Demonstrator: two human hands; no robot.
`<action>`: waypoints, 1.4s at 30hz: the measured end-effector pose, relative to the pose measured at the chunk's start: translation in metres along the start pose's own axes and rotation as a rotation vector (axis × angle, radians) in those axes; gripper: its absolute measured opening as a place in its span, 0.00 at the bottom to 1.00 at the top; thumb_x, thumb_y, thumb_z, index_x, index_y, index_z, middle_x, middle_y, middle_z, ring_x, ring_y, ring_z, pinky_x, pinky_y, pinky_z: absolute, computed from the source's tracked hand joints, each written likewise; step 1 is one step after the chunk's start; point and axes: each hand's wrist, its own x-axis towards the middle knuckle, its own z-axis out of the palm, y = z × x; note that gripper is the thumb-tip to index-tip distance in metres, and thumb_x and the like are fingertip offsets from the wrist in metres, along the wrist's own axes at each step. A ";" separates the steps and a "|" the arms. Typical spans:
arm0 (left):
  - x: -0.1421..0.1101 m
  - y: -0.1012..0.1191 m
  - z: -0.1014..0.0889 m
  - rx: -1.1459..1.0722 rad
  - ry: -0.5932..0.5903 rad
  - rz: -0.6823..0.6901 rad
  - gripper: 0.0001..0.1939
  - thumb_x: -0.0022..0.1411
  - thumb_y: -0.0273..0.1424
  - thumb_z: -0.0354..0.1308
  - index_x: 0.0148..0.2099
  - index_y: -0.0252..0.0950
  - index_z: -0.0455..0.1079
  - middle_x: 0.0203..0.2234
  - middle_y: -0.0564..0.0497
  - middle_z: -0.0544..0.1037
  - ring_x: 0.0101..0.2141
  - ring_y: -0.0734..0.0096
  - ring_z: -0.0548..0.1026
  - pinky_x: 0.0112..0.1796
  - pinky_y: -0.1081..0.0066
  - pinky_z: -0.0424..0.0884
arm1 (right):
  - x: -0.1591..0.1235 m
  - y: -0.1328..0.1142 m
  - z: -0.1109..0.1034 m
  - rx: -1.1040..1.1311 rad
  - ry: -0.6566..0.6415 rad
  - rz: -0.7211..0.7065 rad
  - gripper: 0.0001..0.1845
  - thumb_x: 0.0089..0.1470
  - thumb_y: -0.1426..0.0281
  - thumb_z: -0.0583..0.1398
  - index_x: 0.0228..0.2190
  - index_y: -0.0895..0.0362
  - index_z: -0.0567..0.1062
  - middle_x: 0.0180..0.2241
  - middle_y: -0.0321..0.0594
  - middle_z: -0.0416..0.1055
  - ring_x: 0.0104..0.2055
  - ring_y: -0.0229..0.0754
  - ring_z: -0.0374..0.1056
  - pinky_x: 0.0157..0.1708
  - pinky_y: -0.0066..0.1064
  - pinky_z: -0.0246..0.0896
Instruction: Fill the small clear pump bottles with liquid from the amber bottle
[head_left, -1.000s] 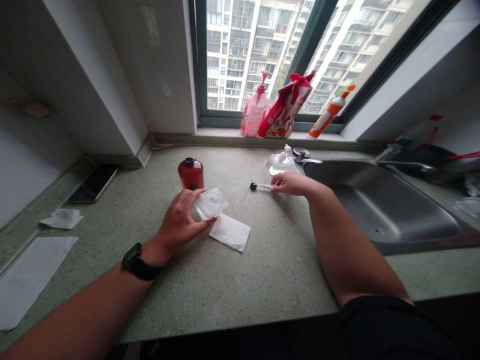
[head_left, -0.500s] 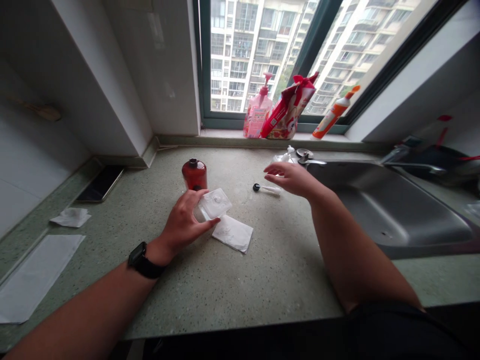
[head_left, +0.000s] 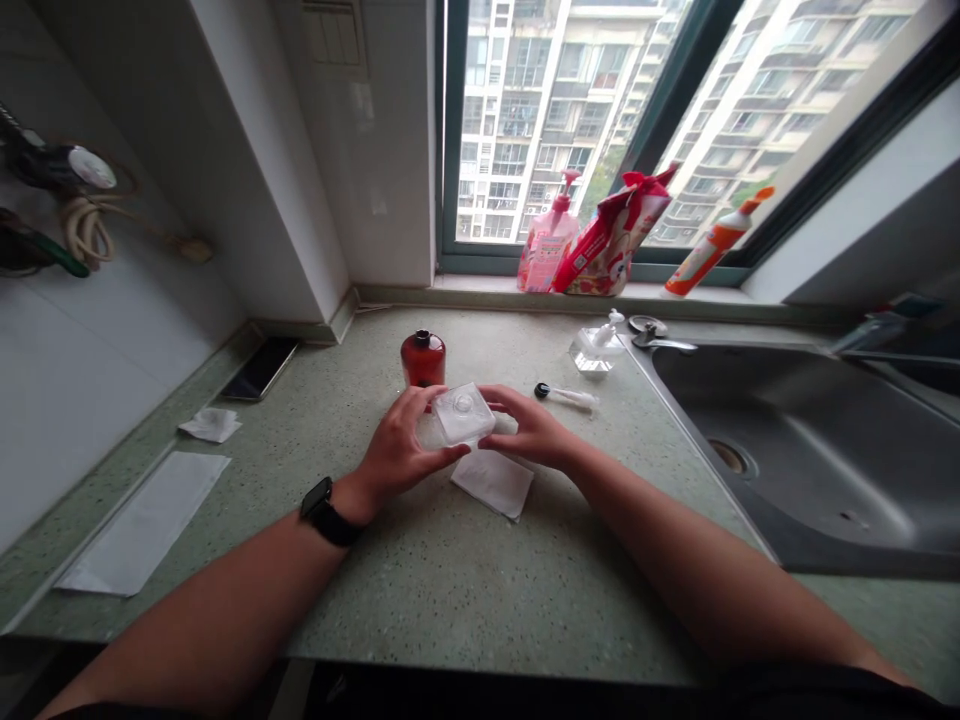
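The clear square container [head_left: 463, 412] sits tilted above the folded tissue [head_left: 493, 482], round neck facing upward; its long axis is unclear. Fingers of the left hand [head_left: 409, 440] and right hand [head_left: 525, 428] grip its opposite sides. Both forearms angle inward from below the tissue.

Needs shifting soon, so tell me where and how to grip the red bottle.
I'd grip the red bottle around its rounded body, coming from the left: it stands upright, its neck is short and narrow, and the left hand is close in front.
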 end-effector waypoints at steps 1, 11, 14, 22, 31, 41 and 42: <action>0.000 0.000 0.000 -0.005 -0.009 0.006 0.38 0.61 0.52 0.75 0.67 0.43 0.70 0.56 0.42 0.79 0.55 0.50 0.80 0.59 0.51 0.77 | -0.001 0.000 0.000 -0.003 0.010 -0.013 0.41 0.54 0.53 0.76 0.66 0.44 0.75 0.65 0.47 0.75 0.68 0.58 0.71 0.69 0.58 0.67; -0.002 0.000 0.001 -0.004 -0.056 0.017 0.42 0.60 0.53 0.76 0.69 0.43 0.68 0.57 0.41 0.78 0.58 0.48 0.79 0.61 0.49 0.75 | 0.000 0.002 0.008 0.099 0.007 0.021 0.46 0.48 0.54 0.79 0.65 0.47 0.73 0.62 0.49 0.76 0.64 0.57 0.74 0.68 0.57 0.67; -0.001 -0.001 -0.002 0.030 -0.063 0.034 0.47 0.58 0.56 0.76 0.72 0.43 0.65 0.59 0.40 0.77 0.57 0.47 0.78 0.61 0.48 0.75 | 0.001 0.001 0.009 0.134 0.040 0.036 0.42 0.47 0.53 0.79 0.60 0.49 0.76 0.60 0.48 0.78 0.63 0.57 0.75 0.67 0.56 0.68; 0.025 -0.025 -0.036 0.192 0.350 -0.006 0.37 0.71 0.52 0.63 0.73 0.41 0.60 0.59 0.39 0.74 0.55 0.53 0.76 0.56 0.52 0.75 | 0.007 0.004 0.001 0.123 0.273 0.051 0.40 0.46 0.48 0.78 0.57 0.48 0.77 0.58 0.47 0.79 0.60 0.56 0.76 0.65 0.54 0.68; 0.072 -0.052 -0.024 -0.039 0.054 -0.310 0.46 0.54 0.41 0.79 0.68 0.36 0.62 0.60 0.35 0.78 0.61 0.48 0.78 0.62 0.48 0.73 | 0.009 0.004 -0.001 -0.006 0.520 0.051 0.42 0.46 0.42 0.76 0.55 0.49 0.75 0.59 0.49 0.77 0.59 0.56 0.75 0.63 0.55 0.71; 0.073 -0.023 0.020 0.148 0.204 -0.061 0.39 0.58 0.39 0.77 0.66 0.39 0.64 0.59 0.40 0.79 0.59 0.49 0.79 0.60 0.53 0.73 | 0.010 0.009 -0.023 -0.153 0.772 -0.029 0.43 0.50 0.43 0.74 0.60 0.50 0.73 0.57 0.49 0.72 0.58 0.56 0.73 0.59 0.54 0.74; 0.071 -0.022 0.023 0.204 0.226 -0.039 0.40 0.59 0.40 0.77 0.67 0.40 0.64 0.59 0.40 0.79 0.59 0.48 0.78 0.61 0.52 0.72 | 0.010 0.011 -0.026 -0.181 0.796 -0.043 0.43 0.49 0.43 0.74 0.60 0.50 0.73 0.57 0.49 0.73 0.58 0.57 0.73 0.58 0.55 0.75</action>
